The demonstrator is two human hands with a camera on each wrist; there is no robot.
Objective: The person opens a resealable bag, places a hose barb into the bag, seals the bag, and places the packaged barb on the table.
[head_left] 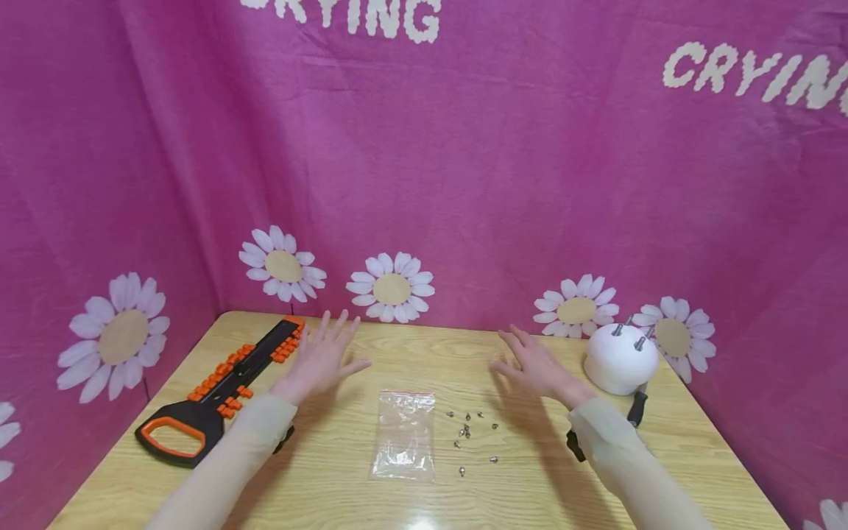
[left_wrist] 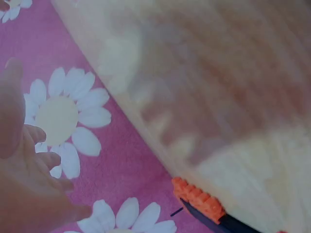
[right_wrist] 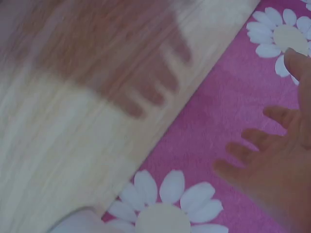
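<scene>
Two bare hands hover over the wooden table (head_left: 424,361), and we see both with their fingers straight and spread apart. The left hand (head_left: 321,362) points to the far edge, its thumb out to the right, near the far end of the black-and-orange tool (head_left: 221,386). We trace that tool's long axis aslant on the table's left side: its looped handle lies near and left, while its narrow end points away and rightward. Orange clips line its length.

Between the hands and nearer to us lies a clear plastic bag (head_left: 404,436), flat, its long axis running near to far, with the red-lined end away from us. Just right of it we find small screws (head_left: 467,428) scattered about, too small for us to tell which way each points.

The right hand (head_left: 536,368) reaches forward and leftward. Beyond its forearm, at the table's right, we see a white rounded object (head_left: 619,361) with metal bolts (head_left: 640,343) pointing up. Beside it, a black handle (head_left: 637,408) points near to far, slightly slanted, partly hidden by the sleeve.
</scene>
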